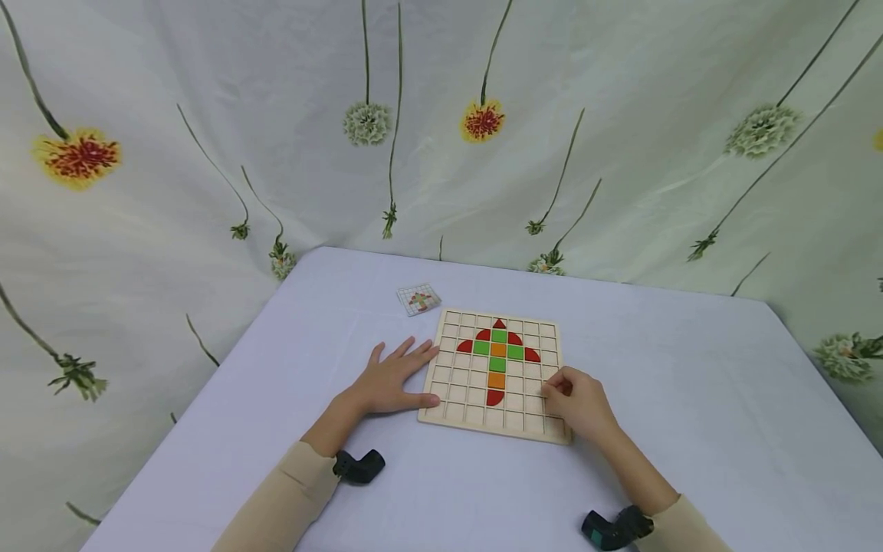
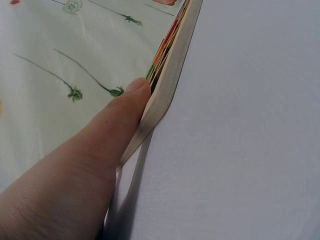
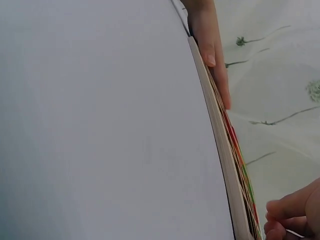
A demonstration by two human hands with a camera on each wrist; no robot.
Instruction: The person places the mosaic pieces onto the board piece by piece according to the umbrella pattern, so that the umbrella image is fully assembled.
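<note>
A square wooden grid board (image 1: pixel 458 376) lies on the table. Coloured tiles (image 1: pixel 498 335) in red, green and orange form an arrow-like shape on its cells. My left hand (image 1: pixel 389 383) is spread at the board's left side, with its thumb (image 2: pixel 132 102) and fingertips resting on the rim. At the opposite side, my right hand (image 1: pixel 582 402) is over the board's right edge. Its fingers are curled, and the thumb and index fingertips meet; no object shows between them. In the right wrist view, those fingertips (image 3: pixel 274 212) are beside the board's surface, which appears almost edge-on.
A small pattern card (image 1: pixel 418 299) showing a similar coloured figure on a grid lies behind the board's far left corner. The white-covered table (image 1: pixel 690 383) meets a flower-printed cloth (image 1: pixel 428 192) at the back. Each wrist carries a black camera (image 1: pixel 359 466).
</note>
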